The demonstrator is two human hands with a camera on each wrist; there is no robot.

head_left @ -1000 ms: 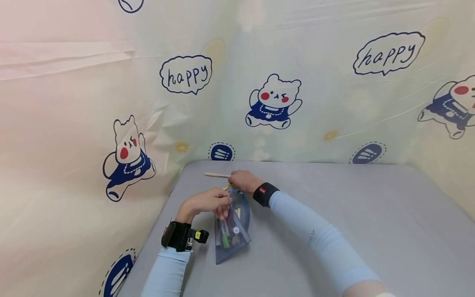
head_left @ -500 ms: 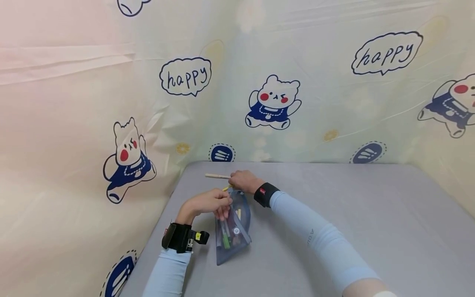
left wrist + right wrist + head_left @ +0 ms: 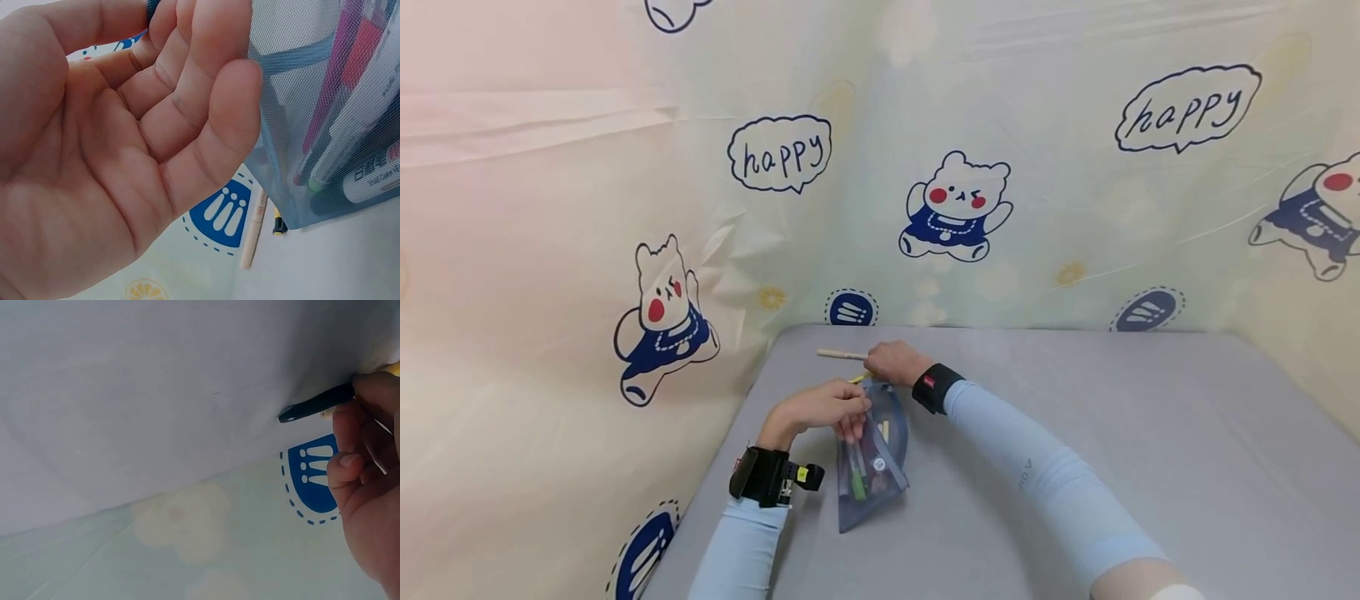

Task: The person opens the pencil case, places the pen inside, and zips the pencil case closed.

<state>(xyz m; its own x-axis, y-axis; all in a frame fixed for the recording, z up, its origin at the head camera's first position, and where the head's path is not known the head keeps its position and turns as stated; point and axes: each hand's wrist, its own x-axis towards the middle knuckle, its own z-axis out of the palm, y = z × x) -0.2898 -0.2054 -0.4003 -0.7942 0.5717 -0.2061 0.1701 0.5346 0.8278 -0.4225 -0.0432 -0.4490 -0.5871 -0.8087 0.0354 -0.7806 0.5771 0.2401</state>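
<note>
My left hand (image 3: 820,408) pinches the upper edge of a blue mesh pencil pouch (image 3: 891,412), which hangs low over the table. Pens and markers show through the mesh, including a white marker (image 3: 375,172) and a purple pen (image 3: 325,81). Beyond the pouch mouth, my right hand (image 3: 897,363) pinches a slim yellow-and-black stick-like thing between thumb and fingers. Its black end (image 3: 319,403) sticks out in the right wrist view; I cannot tell its exact kind. A beige pen (image 3: 838,354) lies on the table just left of the right hand.
The grey tabletop (image 3: 1112,433) stretches out to the right of the pouch. A printed cloth backdrop (image 3: 1037,167) rises behind the table's far edge and along its left side.
Almost nothing differs; both hands keep their hold in the same places, and the whole head view shifts very slightly.
</note>
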